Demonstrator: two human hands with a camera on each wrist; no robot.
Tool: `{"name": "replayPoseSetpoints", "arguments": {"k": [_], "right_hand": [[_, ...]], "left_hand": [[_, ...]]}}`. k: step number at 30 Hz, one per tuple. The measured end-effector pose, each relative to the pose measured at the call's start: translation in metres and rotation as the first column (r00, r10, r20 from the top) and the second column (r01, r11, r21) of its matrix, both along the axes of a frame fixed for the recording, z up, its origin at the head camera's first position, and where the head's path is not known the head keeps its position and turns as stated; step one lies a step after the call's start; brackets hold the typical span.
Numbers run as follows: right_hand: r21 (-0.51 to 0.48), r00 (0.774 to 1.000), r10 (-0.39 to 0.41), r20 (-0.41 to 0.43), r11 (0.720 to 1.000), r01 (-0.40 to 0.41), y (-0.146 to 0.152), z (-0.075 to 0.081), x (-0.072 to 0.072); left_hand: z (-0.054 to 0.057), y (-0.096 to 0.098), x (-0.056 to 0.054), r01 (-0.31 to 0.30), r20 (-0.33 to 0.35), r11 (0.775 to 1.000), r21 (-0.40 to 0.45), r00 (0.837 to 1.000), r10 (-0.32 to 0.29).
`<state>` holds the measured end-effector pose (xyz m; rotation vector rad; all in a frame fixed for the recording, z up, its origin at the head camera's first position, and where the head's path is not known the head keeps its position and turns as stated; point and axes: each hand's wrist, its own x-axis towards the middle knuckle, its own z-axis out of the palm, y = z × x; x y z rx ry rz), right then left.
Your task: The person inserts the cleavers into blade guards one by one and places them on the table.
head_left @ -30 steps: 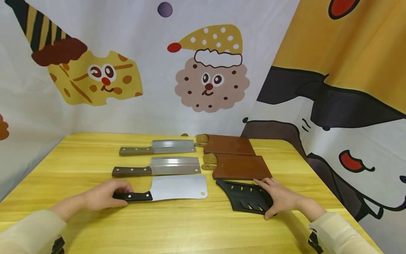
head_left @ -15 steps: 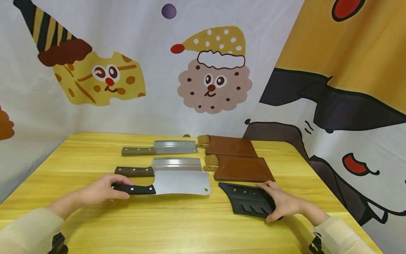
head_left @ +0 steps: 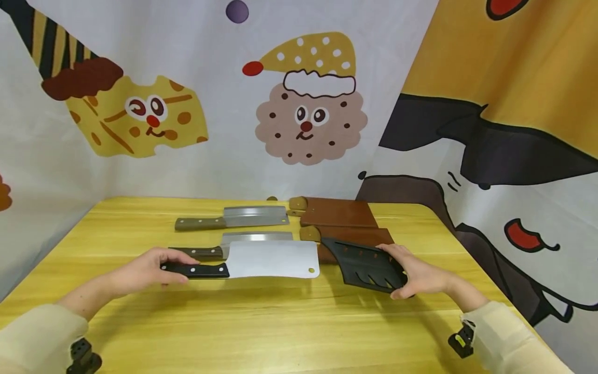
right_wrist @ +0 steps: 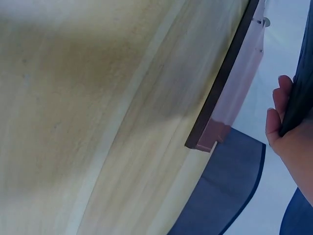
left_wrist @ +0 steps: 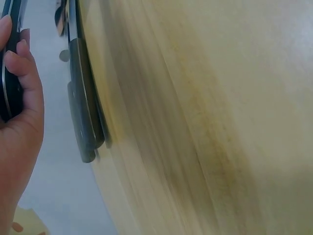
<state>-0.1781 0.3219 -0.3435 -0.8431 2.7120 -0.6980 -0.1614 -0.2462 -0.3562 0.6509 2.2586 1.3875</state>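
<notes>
My left hand (head_left: 147,272) grips the black handle of a cleaver (head_left: 273,259), whose broad blade is held above the table and points right. On the right, a black slotted blade sheath (head_left: 369,267) hangs off the table, pinched at its right end by my right hand (head_left: 422,272). The blade tip and the near end of the sheath are a small gap apart. The left wrist view shows the fingers curled round the handle (left_wrist: 11,93); in the right wrist view the fingers hold the dark sheath edge (right_wrist: 298,98).
Behind the cleaver lies a knife with a dark brown handle (head_left: 201,253), partly covered by it. Farther back is a knife with a lighter handle (head_left: 201,223). Two brown leather sheaths (head_left: 338,213) lie at the back right of the wooden table (head_left: 261,332). A printed curtain (head_left: 224,176) hangs behind.
The cleaver has been lifted off the table and moved slightly right. The black sheath has also risen from the table, now overlapping the nearer leather sheath in view.
</notes>
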Motion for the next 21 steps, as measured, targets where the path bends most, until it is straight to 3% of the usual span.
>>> {"name": "replayPoseSetpoints", "arguments": {"k": [12,21], "right_hand": [[0.015,0.998,0.008,0.059,1.000,-0.009,-0.0040,-0.0007,-0.0038],[0.010,0.998,0.004,0.067,1.000,-0.005,-0.0048,-0.0015,-0.0049]], "left_hand": [[-0.0001,0.0012,-0.0016,-0.018,-0.006,1.000,-0.011,1.000,0.017],[-0.0023,0.0037,-0.0032,0.004,-0.020,1.000,0.005,1.000,-0.003]]}}
